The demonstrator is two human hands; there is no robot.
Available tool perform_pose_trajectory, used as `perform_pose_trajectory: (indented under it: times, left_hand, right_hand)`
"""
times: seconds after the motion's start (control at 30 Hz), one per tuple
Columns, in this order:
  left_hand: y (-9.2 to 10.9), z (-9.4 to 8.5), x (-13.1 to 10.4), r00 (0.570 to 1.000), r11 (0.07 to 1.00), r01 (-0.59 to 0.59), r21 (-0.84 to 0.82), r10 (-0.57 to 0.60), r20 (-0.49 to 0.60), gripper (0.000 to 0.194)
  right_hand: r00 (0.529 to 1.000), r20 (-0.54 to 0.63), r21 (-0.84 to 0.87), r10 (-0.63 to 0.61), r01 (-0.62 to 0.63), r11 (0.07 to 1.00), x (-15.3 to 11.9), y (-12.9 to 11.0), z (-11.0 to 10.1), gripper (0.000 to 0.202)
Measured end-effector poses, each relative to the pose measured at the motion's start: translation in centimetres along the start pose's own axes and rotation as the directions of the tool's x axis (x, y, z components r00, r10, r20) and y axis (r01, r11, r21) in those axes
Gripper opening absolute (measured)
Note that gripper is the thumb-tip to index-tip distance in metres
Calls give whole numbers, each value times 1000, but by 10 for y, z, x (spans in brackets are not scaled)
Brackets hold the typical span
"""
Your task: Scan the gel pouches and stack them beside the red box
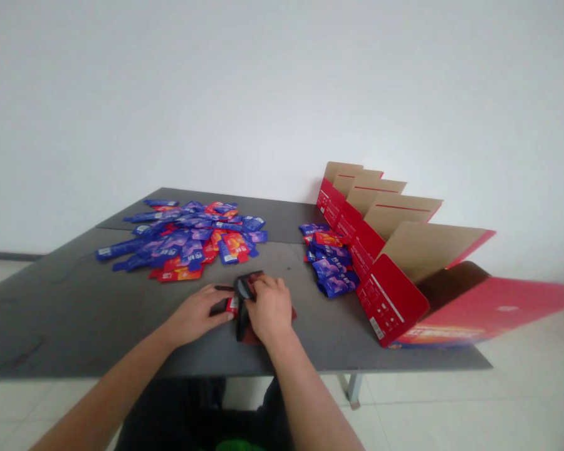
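Note:
At the near middle of the table, my right hand is closed over a black tool with a rounded top and a dark reddish-brown part beneath. I cannot make out its exact kind. My left hand is beside it on the left, thumb and fingers closed around a small red packet with a white patch. The packet's far end is hidden behind the tool. Beyond my hands lies a large loose pile of blue and red-orange packets. A smaller pile of such packets lies to the right.
Several red cardboard boxes stand in a row along the right side, their brown inner flaps raised. The nearest box's red flap juts past the dark grey table's right edge. A white wall rises behind the table.

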State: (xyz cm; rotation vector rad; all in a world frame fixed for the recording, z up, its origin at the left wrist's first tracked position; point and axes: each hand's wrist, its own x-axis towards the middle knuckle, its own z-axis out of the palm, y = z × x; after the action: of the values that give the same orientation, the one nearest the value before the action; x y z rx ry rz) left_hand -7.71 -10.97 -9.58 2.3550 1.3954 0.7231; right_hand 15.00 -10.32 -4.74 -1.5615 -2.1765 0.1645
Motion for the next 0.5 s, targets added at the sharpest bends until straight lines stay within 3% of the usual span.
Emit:
perform_pose_trajectory:
  times: [0.1,0.27,0.33,0.4,0.5]
  left_hand:
    - [8,-4,1,1000,1000,24,-6,-24,9,29]
    - [14,-7,1,1000,1000,13,-29,-13,-7,41]
    - [12,-6,0,1000,1000,10,-23,-11,-11,44]
    - [10,-4,0,1000,1000,13,-14,-14,-7,44]
    - [9,-3,1,1000,1000,10,-1,-10,0,39]
  right_hand:
    - [999,8,37,-38,37,999,-6,-15,15,22]
    - [987,45,-65,157,-154,986,-8,41,-8,25]
    - [980,42,-106,194,-189,976,-3,51,-20,27]
    - [987,20,-82,157,-155,985,0,39,-22,30]
    - [1000,2,1,9,-9,1000,-1,-1,-6,24]
